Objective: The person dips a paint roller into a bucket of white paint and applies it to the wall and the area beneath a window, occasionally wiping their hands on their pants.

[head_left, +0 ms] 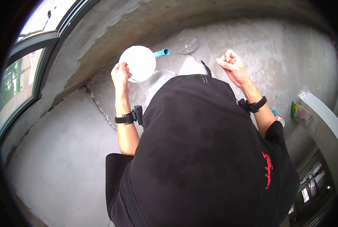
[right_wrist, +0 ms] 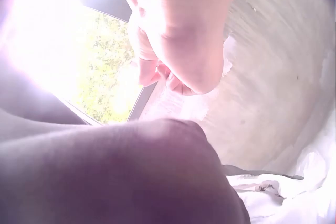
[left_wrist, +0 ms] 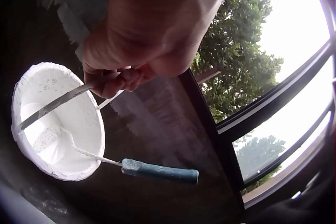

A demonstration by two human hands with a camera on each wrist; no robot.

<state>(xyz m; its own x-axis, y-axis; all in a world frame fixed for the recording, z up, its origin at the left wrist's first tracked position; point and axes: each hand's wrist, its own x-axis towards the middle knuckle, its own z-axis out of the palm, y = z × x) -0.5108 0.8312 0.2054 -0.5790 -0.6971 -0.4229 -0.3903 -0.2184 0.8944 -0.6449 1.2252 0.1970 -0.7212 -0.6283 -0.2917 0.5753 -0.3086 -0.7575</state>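
A white bucket (head_left: 139, 56) hangs from the left hand (head_left: 120, 77). In the left wrist view, curled fingers of the left hand (left_wrist: 152, 35) grip the strap-like handle (left_wrist: 58, 102) above the tilted bucket (left_wrist: 79, 98). A tool with a blue grip (left_wrist: 160, 172) leans inside it, its thin metal shaft over the rim; its blue end (head_left: 161, 53) sticks out in the head view. The right hand (head_left: 235, 68) is raised on the other side of the body, fingers curled in, nothing visible in them. Strong glare falls across the right hand (right_wrist: 181, 29) in the right wrist view.
A framed window (head_left: 25, 72) is at the left beside a rough plastered wall (head_left: 78, 41). A clear plastic bag (head_left: 186, 41) lies on the grey floor (head_left: 63, 140) ahead. To the right are a colourful packet (head_left: 302, 114) and a long white panel (head_left: 324, 113).
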